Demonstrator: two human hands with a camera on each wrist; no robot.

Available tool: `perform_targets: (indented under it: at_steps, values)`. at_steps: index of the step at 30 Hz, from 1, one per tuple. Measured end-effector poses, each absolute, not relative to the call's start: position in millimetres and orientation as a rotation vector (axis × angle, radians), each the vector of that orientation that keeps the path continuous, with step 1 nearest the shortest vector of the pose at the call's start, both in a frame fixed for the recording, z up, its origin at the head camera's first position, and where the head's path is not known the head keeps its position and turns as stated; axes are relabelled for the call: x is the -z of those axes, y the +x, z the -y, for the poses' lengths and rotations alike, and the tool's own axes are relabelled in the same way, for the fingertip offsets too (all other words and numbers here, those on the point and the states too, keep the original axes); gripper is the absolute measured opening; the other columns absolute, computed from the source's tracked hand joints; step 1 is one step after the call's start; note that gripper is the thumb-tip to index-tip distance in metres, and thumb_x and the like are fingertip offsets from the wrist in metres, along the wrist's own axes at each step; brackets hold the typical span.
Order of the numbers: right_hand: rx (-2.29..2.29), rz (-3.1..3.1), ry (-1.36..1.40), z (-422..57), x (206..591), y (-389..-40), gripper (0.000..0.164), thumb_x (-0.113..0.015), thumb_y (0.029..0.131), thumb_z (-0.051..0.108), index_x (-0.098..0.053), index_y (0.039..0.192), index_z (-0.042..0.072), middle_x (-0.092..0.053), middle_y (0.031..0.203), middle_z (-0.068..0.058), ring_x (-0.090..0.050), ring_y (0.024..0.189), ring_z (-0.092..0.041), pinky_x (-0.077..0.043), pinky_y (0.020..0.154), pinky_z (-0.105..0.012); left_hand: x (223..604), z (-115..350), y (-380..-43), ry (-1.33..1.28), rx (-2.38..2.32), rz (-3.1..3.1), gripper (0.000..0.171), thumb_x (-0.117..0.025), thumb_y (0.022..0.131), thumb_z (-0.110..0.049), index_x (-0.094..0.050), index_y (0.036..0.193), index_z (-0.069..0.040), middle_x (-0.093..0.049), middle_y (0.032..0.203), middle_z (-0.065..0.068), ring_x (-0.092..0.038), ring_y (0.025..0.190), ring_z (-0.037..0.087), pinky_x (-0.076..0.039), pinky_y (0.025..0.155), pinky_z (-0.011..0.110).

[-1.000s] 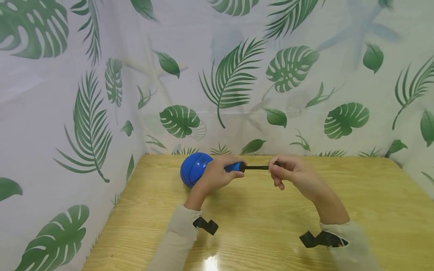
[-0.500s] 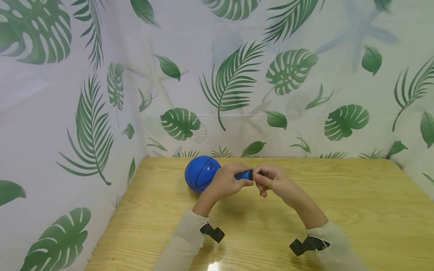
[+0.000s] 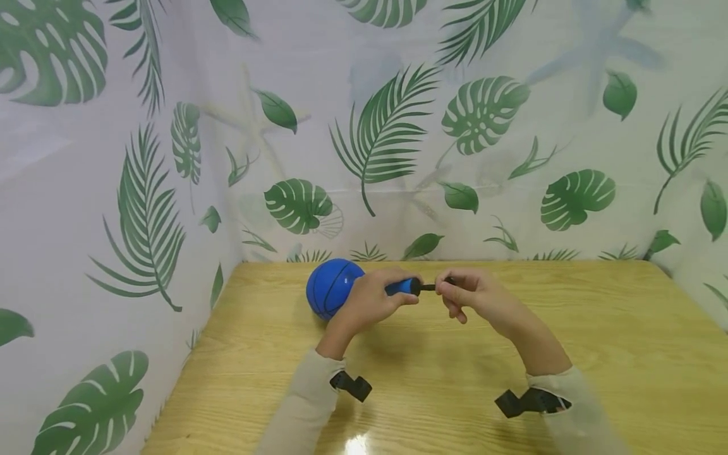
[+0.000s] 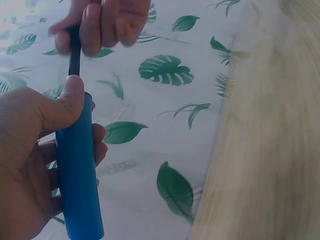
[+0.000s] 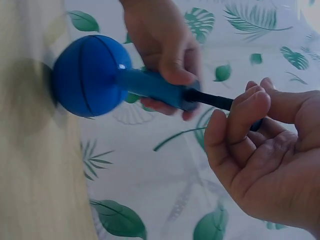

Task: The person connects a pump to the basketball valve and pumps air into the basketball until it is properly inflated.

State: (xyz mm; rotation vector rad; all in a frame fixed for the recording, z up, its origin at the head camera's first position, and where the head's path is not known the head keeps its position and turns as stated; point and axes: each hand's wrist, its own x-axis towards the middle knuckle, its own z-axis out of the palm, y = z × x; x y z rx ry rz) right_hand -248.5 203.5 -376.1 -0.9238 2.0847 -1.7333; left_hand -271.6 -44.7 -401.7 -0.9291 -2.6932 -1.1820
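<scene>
A blue hand pump (image 4: 79,170) lies sideways in my left hand (image 3: 370,297), whose fingers and thumb wrap round its barrel. The black rod (image 5: 212,100) sticks out a short way from the barrel's black-capped right end. My right hand (image 3: 483,297) pinches the dark handle at the rod's outer end, mostly covered by the fingers. Beyond the left hand is a blue ball with black seams (image 3: 332,287), in line with the barrel's other end. In the right wrist view the barrel's far end meets the ball's side; whether a needle joins them is hidden.
The wooden table (image 3: 455,385) spreads under both forearms. Behind it and on the left rise white sheets with green leaf prints (image 3: 387,139), close to the table's edges. Each wrist carries a black camera mount (image 3: 352,384).
The right hand moved in until the rod was nearly all inside the barrel, then drew back right, so a short length shows again. The left hand keeps its grip; the ball shifted slightly.
</scene>
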Motion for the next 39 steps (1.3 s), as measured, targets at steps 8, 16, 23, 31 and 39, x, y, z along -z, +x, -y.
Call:
perform_targets:
  at_steps: [8,16,23,31,39]
  values:
    - [1.892,-2.062,-1.054,-217.6,358.8,-242.5,0.021,-0.041,0.11,0.007,-0.059,0.101,0.011,-0.049,0.068,0.002,-0.046,0.055,-0.02,-0.05,0.058,-0.032,394.7,63.2,-277.2,-0.769,1.226,2.708,0.04,-0.075,0.094,-0.03,-0.069,0.133,-0.025,-0.067,0.137,0.0,-0.064,0.127,0.023,-0.054,0.101,0.044]
    - [1.87,-2.085,-0.968,-200.8,369.9,-243.8,0.016,-0.045,0.11,0.013,-0.058,0.1,0.013,-0.049,0.07,0.006,-0.051,0.057,-0.013,-0.052,0.059,-0.03,400.3,51.3,-275.9,-0.883,1.259,2.642,0.033,-0.075,0.094,-0.023,-0.072,0.126,-0.019,-0.07,0.13,0.003,-0.066,0.118,0.022,-0.055,0.097,0.039]
    - [1.845,-2.056,-0.862,-182.2,393.0,-249.8,0.016,-0.045,0.11,0.019,-0.056,0.102,0.01,-0.049,0.071,0.005,-0.051,0.057,-0.011,-0.054,0.063,-0.03,405.3,38.6,-273.7,-0.955,1.183,2.642,0.033,-0.074,0.095,-0.025,-0.071,0.127,-0.017,-0.072,0.117,0.003,-0.066,0.098,0.017,-0.053,0.082,0.027]
    - [1.831,-2.047,-0.837,-178.8,402.1,-251.9,0.022,-0.045,0.11,0.021,-0.054,0.104,0.002,-0.05,0.074,0.002,-0.05,0.06,-0.011,-0.053,0.06,-0.031,404.6,37.7,-271.0,-0.973,1.118,2.666,0.039,-0.074,0.095,-0.028,-0.069,0.132,-0.017,-0.072,0.12,0.002,-0.063,0.09,0.014,-0.047,0.072,0.024]
    - [1.75,-2.083,-0.801,-191.4,386.6,-251.3,0.016,-0.046,0.11,0.022,-0.059,0.104,0.015,-0.048,0.074,0.003,-0.05,0.06,-0.012,-0.052,0.061,-0.031,399.7,45.2,-271.9,-0.905,1.215,2.707,0.037,-0.074,0.095,-0.034,-0.071,0.13,-0.025,-0.072,0.122,-0.002,-0.068,0.1,0.013,-0.054,0.082,0.03]
